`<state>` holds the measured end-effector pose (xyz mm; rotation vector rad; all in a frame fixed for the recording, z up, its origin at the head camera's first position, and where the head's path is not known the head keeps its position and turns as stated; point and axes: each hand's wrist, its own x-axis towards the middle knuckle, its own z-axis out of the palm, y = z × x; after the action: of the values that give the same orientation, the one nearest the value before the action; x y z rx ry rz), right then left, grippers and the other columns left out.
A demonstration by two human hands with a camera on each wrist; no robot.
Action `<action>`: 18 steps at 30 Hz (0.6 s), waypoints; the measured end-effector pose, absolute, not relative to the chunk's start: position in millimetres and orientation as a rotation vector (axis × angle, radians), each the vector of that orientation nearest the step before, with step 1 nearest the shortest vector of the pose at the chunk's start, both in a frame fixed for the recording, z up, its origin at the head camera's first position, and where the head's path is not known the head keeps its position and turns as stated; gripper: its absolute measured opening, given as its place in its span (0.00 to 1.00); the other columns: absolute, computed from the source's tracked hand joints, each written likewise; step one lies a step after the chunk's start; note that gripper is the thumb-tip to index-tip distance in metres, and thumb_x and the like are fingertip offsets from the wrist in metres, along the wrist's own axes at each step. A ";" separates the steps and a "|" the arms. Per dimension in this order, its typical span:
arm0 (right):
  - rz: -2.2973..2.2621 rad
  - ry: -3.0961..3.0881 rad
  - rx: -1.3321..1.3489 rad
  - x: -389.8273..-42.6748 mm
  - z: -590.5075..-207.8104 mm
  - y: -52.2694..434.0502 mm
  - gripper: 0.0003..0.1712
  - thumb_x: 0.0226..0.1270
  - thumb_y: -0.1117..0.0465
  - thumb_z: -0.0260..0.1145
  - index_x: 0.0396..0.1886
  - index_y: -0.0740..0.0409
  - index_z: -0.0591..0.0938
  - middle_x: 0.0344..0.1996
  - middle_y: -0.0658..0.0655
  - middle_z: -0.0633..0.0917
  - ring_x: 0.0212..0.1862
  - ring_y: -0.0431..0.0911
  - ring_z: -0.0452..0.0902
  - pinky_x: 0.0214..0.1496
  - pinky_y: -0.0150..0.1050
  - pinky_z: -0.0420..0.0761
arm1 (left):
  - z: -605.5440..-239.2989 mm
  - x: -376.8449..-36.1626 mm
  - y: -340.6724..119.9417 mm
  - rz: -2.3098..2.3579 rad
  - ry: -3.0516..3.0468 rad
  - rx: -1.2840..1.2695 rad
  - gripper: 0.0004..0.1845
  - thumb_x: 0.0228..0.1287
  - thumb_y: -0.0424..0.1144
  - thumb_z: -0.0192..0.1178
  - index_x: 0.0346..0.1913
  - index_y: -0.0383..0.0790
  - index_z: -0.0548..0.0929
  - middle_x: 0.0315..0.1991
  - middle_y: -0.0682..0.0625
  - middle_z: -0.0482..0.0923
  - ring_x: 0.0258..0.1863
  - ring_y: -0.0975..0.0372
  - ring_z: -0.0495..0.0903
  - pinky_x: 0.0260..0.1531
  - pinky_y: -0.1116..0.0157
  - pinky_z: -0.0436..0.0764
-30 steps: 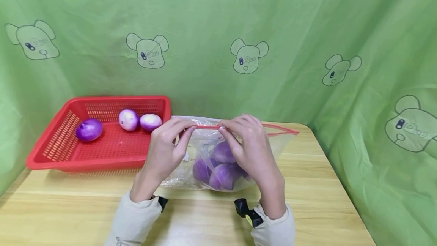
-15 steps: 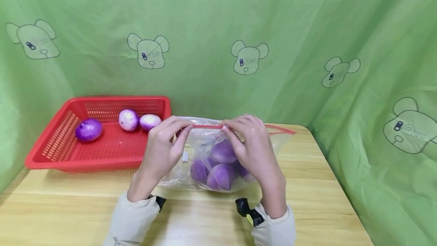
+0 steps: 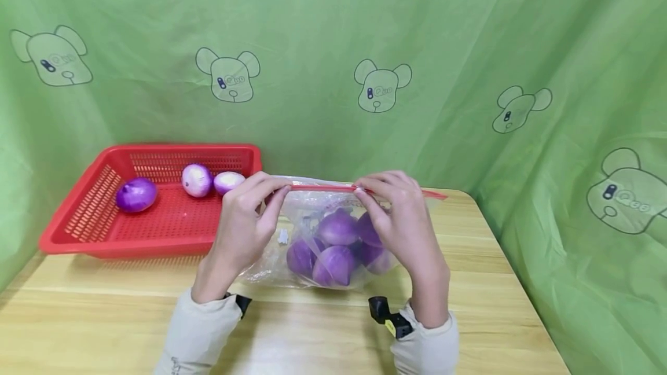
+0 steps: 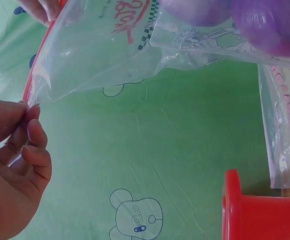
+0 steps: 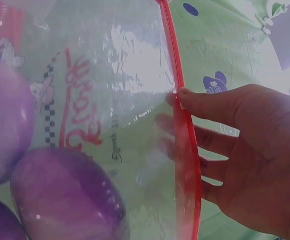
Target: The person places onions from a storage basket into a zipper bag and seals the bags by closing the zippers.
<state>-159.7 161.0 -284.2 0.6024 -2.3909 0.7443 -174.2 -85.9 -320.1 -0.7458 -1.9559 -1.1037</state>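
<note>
Far left, there's the red basket (image 3: 172,227), three purple onions (image 3: 136,194) inside, the rightmost clipped from sight by the left hand (image 3: 239,221), which pinches the red zip strip (image 3: 320,188). Next, the clear zip bag (image 3: 268,268) on the worktop (image 3: 495,305), its bagged onions (image 3: 333,265) overlapping, hard to count. And the right hand (image 3: 403,219) pinches further along, blocking part of the bag.
</note>
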 end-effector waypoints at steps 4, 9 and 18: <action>0.749 -2.398 0.588 -159.8 -284.2 164.7 0.10 0.64 0.62 0.72 0.43 0.60 0.88 0.44 0.58 0.88 0.52 0.52 0.78 0.63 0.54 0.69 | -320.1 -174.2 -86.8 -1.115 -1.956 -0.736 0.06 0.64 0.26 0.64 0.41 0.35 0.88 0.33 0.49 0.84 0.23 0.66 0.72 0.23 0.74 0.69; 0.762 -2.399 0.570 -161.0 -284.1 168.7 0.09 0.64 0.62 0.72 0.43 0.60 0.89 0.46 0.58 0.88 0.53 0.51 0.77 0.62 0.52 0.69 | -318.6 -173.2 -89.0 -1.137 -1.946 -0.733 0.07 0.62 0.25 0.65 0.40 0.35 0.88 0.34 0.50 0.84 0.23 0.66 0.72 0.22 0.73 0.70; 0.798 -2.406 0.517 -162.9 -284.5 178.5 0.08 0.64 0.64 0.71 0.42 0.59 0.89 0.46 0.57 0.88 0.55 0.52 0.77 0.63 0.53 0.68 | -318.1 -174.5 -92.2 -1.133 -1.939 -0.731 0.06 0.64 0.26 0.64 0.40 0.33 0.88 0.33 0.47 0.84 0.26 0.64 0.76 0.24 0.72 0.72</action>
<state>-162.9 178.5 -284.5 0.5170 -2.4059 0.7981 -174.5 -92.2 -318.1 -0.7309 -1.9394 -1.1333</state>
